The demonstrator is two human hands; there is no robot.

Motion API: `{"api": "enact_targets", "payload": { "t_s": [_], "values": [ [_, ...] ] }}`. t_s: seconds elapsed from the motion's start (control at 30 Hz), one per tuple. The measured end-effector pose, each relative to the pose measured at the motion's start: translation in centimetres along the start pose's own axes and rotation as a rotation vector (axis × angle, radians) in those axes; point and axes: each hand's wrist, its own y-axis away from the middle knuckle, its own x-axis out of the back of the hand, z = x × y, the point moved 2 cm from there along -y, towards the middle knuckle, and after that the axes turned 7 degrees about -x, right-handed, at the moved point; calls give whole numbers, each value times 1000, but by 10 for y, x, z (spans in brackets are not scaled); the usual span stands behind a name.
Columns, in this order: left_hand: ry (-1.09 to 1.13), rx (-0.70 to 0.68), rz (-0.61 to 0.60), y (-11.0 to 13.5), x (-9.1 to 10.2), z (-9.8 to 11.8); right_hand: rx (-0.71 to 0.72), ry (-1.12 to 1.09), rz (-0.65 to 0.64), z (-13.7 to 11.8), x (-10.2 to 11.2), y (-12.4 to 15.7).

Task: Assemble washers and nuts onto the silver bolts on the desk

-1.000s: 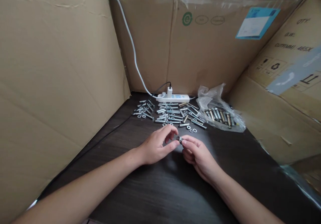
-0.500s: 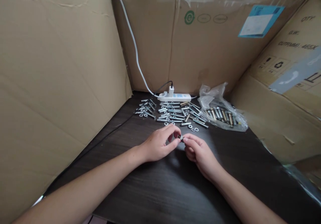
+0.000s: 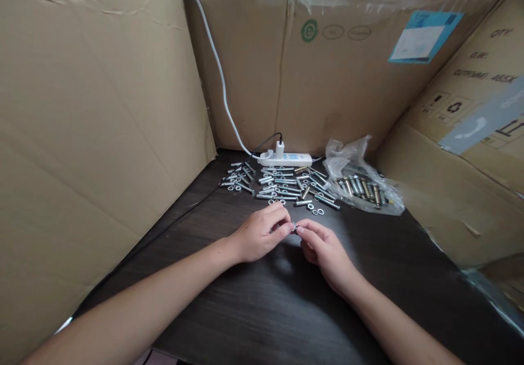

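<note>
Over the dark table, the fingertips of my two hands meet at a small silvery metal piece (image 3: 293, 227), perhaps a nut or bolt end; fingers cover most of it. My left hand (image 3: 258, 235) pinches it between thumb and index finger. From the other side, my right hand (image 3: 329, 253) also pinches it with thumb and forefinger, the other fingers curled in. Just beyond the hands lie loose metal bolts and sleeves (image 3: 286, 181), mixed with nuts. Two flat washers (image 3: 321, 211) rest close past my right hand, near a hex nut (image 3: 310, 207).
A clear plastic bag (image 3: 388, 201) with sleeve bolts lies at the back right. Behind the hardware sits a white power strip (image 3: 268, 162) with a plugged-in charger (image 3: 279, 149). A black cable (image 3: 180, 215) crosses the left side. Cardboard walls (image 3: 254, 70) enclose the table (image 3: 245, 310).
Both hands stay nearly in place. My right fingertips have shifted slightly left, and the fingers now cover more of the small metal piece.
</note>
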Motion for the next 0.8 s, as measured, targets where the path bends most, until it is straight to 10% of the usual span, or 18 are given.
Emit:
{"api": "enact_targets", "payload": {
  "t_s": [0.8],
  "values": [
    [-26, -3, -23, 0, 0, -1, 12, 103, -1, -4, -2, 0]
  ]
}}
